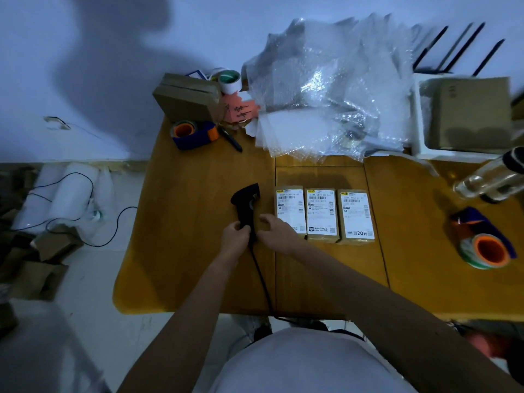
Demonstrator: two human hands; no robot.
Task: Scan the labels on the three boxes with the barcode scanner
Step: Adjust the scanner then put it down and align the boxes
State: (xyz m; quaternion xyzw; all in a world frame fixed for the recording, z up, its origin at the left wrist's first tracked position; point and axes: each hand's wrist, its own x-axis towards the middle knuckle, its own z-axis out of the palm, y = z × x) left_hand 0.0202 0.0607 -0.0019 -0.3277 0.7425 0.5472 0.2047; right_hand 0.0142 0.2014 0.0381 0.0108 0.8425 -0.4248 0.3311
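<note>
Head view looks down on a yellow-brown wooden table (pixel 184 265), and, going left to right, the left hand (pixel 235 236) comes first: its fingers are curled around the lower handle of the black pistol-shaped barcode scanner (pixel 247 207), whose head points away from the person. Just to the right, the right hand (pixel 276 232) is loosely cupped against the other side of the handle; whether it truly grips the scanner or only steadies it I cannot tell. A black cable (pixel 262 282) trails from the handle back over the near table edge.

Right of the hands, three flat brown cardboard boxes with white printed labels lie side by side, edges touching: the left box (pixel 290 212) partly under the right hand's knuckles, the middle box (pixel 321 215), the right box (pixel 355 217).

The risks, as I judge them: the cable could snag on the table edge and jerk the aim; the right hand's wrist could shade or cover the left box's barcode; and the dim light might cause a misread or a skipped label.
</note>
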